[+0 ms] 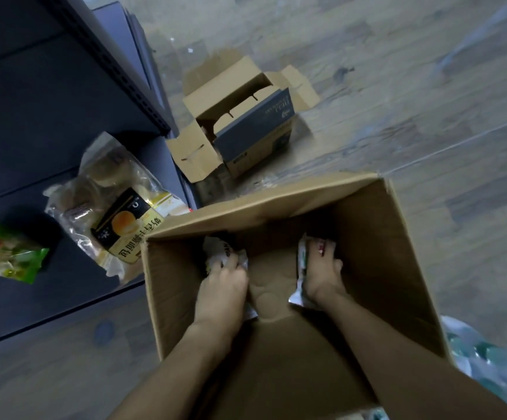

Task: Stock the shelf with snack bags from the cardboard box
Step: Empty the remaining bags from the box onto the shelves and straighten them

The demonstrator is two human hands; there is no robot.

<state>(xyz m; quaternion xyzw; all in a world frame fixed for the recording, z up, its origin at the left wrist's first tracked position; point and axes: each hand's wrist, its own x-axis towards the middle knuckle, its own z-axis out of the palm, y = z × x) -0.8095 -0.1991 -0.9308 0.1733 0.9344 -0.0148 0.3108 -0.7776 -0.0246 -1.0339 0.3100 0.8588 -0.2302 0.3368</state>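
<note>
Deep inside the cardboard box (376, 268), left hand (223, 286) and right hand (322, 275) each clutch crumpled snack bags; tight fingers could crush contents

Left of the hands: a bright green crinkly packet (9, 253); a clear bag (109, 207) labelled black and yellow; between them, plain brown cardboard (364, 237), possibly unprinted.

— Where are we, then?
— A shop floor, by the look of it: dark metal shelf (49, 122) with a perforated upright, packaged bread bag (116, 213) and a green snack bag (9, 253) lying on it.
— And the floor?
— Wood-look floor (413, 86), with open cardboard boxes (240, 122) standing beside the shelf.
</note>
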